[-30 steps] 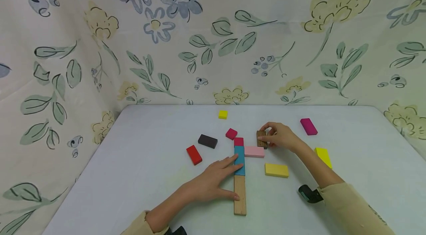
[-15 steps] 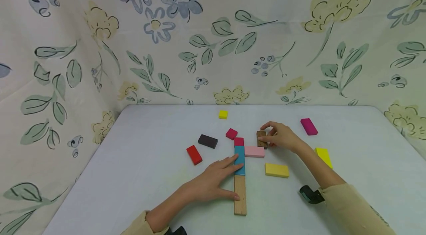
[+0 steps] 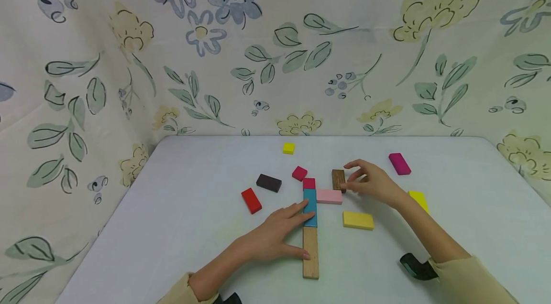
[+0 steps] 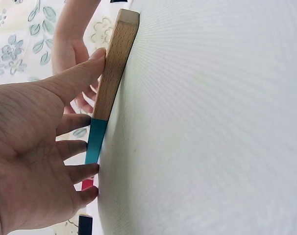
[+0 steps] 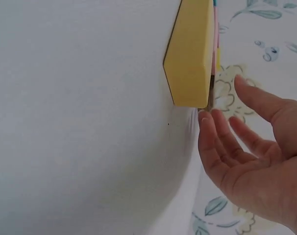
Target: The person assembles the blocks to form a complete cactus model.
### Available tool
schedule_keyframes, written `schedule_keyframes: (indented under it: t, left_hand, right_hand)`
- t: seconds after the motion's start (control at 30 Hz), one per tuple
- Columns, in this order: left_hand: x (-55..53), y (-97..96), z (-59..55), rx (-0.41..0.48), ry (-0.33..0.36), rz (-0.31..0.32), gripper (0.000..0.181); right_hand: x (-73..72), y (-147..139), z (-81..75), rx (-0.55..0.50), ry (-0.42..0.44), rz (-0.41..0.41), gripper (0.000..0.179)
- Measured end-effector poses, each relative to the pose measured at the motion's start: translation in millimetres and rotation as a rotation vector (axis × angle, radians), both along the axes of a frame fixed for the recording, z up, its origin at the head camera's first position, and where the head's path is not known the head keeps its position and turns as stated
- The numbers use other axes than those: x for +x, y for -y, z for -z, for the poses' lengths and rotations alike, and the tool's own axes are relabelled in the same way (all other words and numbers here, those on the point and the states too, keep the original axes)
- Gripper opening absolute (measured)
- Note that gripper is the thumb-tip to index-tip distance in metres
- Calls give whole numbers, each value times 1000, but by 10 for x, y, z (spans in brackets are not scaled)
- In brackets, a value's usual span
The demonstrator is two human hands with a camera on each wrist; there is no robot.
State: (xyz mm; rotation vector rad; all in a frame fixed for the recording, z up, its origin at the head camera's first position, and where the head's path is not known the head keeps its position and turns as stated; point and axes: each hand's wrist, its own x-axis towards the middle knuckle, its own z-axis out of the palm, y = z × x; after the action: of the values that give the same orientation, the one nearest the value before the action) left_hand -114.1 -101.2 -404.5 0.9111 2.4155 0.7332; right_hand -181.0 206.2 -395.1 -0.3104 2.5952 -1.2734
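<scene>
My left hand (image 3: 275,234) rests with spread fingers on a row of blocks. Its fingertips touch the blue block (image 3: 310,208), and its thumb lies on the plain wooden block (image 3: 310,261). In the left wrist view those fingers stretch along the row's side. A small crimson block (image 3: 308,183) caps the far end, and a pink block (image 3: 329,196) juts rightward from the blue one. Just beyond the pink block lies a dark brown wooden block (image 3: 338,179). My right hand (image 3: 372,182) is beside its right edge, fingers loosely bent and holding nothing.
Around the row lie a yellow block (image 3: 358,220), another yellow block (image 3: 418,201), a magenta block (image 3: 399,164), a black block (image 3: 269,182), a red block (image 3: 251,200), a crimson cube (image 3: 299,173) and a yellow cube (image 3: 289,148). Floral cloth (image 3: 275,46) hangs behind the white table (image 3: 172,227).
My right hand has let go of the dark brown block and drawn slightly to the right. The block stays where it was, and the left hand has not moved.
</scene>
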Motion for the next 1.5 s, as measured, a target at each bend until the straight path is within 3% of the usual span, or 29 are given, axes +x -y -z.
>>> schedule_keyframes:
  t: [0.33,0.6,0.83,1.23,1.5]
  left_hand:
    - [4,3,-5,7,-1,-6,85]
    - [13,8,0,4,-7,-6,86]
    - [9,3,-3,-3,0,-9,86]
    - [10,8,3,6,-7,-8,86]
    - [13,12,23,10,-25,-5,86]
  right_hand:
    - [263,-70,-104,48,-9,-43,44]
    - [388,-133,-68,40,22,-145,37]
    - [440,-176,-25,20,61,-214,39]
    - [485,-230,-44,23,151,-342,60]
    - [485,-249,-29,-24,185,-397,62]
